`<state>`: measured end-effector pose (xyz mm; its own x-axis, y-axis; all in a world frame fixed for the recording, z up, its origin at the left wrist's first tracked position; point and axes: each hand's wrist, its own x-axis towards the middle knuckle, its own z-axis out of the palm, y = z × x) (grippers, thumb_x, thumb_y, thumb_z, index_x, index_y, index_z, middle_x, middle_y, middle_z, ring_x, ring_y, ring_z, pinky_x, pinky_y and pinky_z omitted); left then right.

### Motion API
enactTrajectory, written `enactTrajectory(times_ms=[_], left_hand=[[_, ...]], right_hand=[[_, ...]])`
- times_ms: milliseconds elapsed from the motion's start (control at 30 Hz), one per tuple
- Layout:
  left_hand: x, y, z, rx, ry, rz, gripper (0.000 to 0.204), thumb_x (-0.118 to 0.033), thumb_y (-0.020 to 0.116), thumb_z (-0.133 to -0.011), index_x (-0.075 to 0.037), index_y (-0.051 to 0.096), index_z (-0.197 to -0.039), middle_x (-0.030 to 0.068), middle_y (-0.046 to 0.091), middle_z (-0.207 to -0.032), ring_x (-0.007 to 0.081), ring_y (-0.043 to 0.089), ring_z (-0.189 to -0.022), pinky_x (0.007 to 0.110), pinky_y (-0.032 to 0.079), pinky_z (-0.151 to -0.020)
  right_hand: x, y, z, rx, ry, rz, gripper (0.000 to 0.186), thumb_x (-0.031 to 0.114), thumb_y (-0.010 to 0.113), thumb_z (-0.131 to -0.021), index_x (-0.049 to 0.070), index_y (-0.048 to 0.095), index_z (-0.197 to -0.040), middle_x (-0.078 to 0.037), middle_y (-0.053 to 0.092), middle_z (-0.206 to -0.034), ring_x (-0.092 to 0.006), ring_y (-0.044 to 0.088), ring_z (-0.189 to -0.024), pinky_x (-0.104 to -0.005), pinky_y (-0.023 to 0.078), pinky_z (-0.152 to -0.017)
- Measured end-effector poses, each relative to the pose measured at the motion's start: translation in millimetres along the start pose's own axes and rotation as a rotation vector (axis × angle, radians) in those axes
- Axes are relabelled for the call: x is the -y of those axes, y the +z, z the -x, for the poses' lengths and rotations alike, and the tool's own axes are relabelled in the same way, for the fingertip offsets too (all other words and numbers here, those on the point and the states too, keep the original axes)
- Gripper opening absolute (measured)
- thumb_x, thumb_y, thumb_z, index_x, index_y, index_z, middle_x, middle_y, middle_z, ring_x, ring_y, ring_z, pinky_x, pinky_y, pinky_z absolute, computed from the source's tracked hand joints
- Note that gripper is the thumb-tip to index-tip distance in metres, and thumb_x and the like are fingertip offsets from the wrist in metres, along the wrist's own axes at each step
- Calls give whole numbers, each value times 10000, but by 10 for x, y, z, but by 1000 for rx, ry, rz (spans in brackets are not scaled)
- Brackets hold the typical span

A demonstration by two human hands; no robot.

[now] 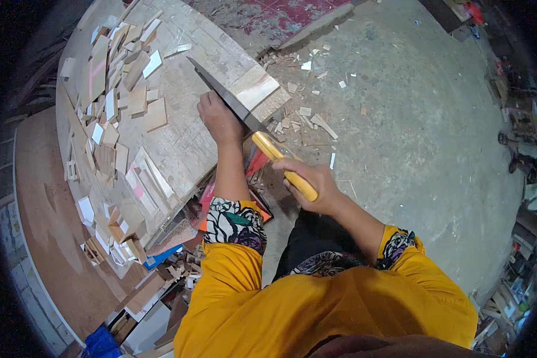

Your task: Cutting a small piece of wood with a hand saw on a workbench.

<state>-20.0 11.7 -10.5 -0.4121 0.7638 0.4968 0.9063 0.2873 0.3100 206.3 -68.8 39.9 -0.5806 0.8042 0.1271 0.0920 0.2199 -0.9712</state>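
Observation:
A handsaw with a grey blade (224, 93) and a yellow handle (268, 145) slants across the corner of the wooden worktable (203, 36). My right hand (316, 184) is wrapped round the rear grip of that handle. Close against the left side of the blade, my left hand (222, 122) rests low at the table with its fingers curled; what lies under them is hidden. Just right of the blade, a pale flat piece of wood (256, 86) lies at the table's edge.
Several wood offcuts (137, 100) are heaped along the table's left side. Wood scraps (289, 123) litter the concrete floor (400, 137) beside the table corner. A large brown board (51, 209) lies at far left, and clutter (522, 143) lines the right side.

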Motion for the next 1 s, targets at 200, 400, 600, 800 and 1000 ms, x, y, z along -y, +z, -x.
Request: enactTrajectory(times_ms=[200,400,600,800,1000], left_hand=[[-17,-51,-11,72,8,11,203,-43,504,-752,2,558,-943,154,527,-965,329,491,-904,409,411,-807],[-45,-7,-34,90,-15,-25,204,-68,483,-771,-13,568,-948,140,532,-965,324,485,-928,416,398,-819],[-50,3,-43,140,-32,-31,203,-78,473,-784,-17,571,-951,131,531,-962,318,487,-928,411,399,-815],[-30,3,19,127,-9,-57,197,-87,484,-777,-29,571,-944,113,524,-966,302,486,-939,408,403,-808],[-15,-26,-33,83,8,-37,196,-98,497,-776,-36,563,-949,106,525,-980,291,489,-937,408,407,-797]], right_hand=[[142,111,11,-61,-57,76,368,0,594,-753,126,562,-1098,-119,645,-919,-329,628,-702,-329,498,-595],[141,-52,199,-43,47,12,345,37,572,-780,150,557,-1105,-119,645,-970,-330,643,-810,-360,515,-659],[119,7,-252,24,177,-47,317,-6,559,-788,55,547,-1099,-134,628,-1004,-261,626,-940,-308,468,-815],[231,-5,307,-24,77,-35,334,-26,565,-769,84,570,-1085,-133,634,-989,-264,635,-933,-310,475,-824],[127,114,-291,64,195,60,351,-10,561,-783,79,536,-1121,-137,614,-1018,-267,622,-811,-312,473,-735]])
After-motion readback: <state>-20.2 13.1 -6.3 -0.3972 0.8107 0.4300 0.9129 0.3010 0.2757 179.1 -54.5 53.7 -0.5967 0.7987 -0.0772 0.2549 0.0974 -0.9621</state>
